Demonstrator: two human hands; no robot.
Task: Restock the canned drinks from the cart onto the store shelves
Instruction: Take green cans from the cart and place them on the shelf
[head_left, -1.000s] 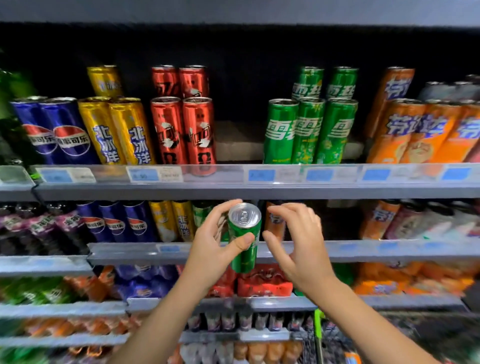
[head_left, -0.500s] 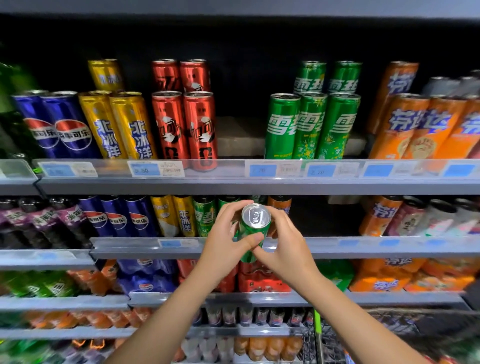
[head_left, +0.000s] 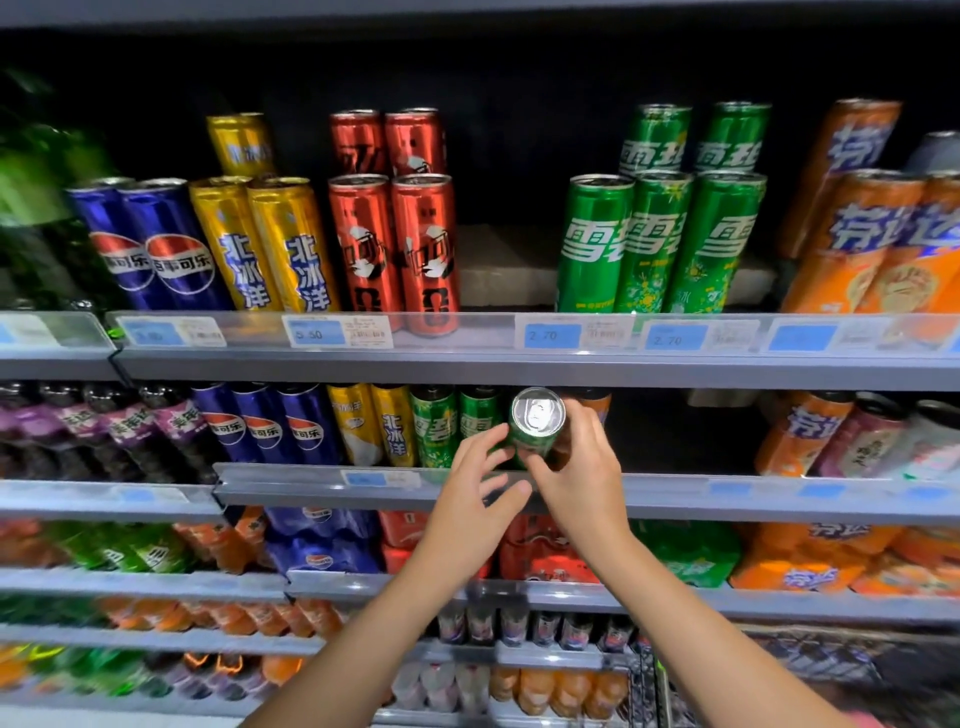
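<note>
The right hand (head_left: 576, 467) now holds the green can (head_left: 535, 423) at the middle shelf's (head_left: 727, 496) front edge; the left hand (head_left: 480, 486) has let go, fingers spread.

Price tags (head_left: 336, 331) line the shelf rail at mid-frame. Purple-labelled bottles (head_left: 78, 423) stand at left, and red multipacks (head_left: 550, 558) sit lower centre.

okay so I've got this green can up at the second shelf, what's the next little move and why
Probably ease the green can forward and down onto the second shelf, beside the two green cans standing there. The right hand grips it, tilted with its top toward the camera, right at the shelf lip. The left hand looks open, and the spot to the right looks dark and free.
</note>
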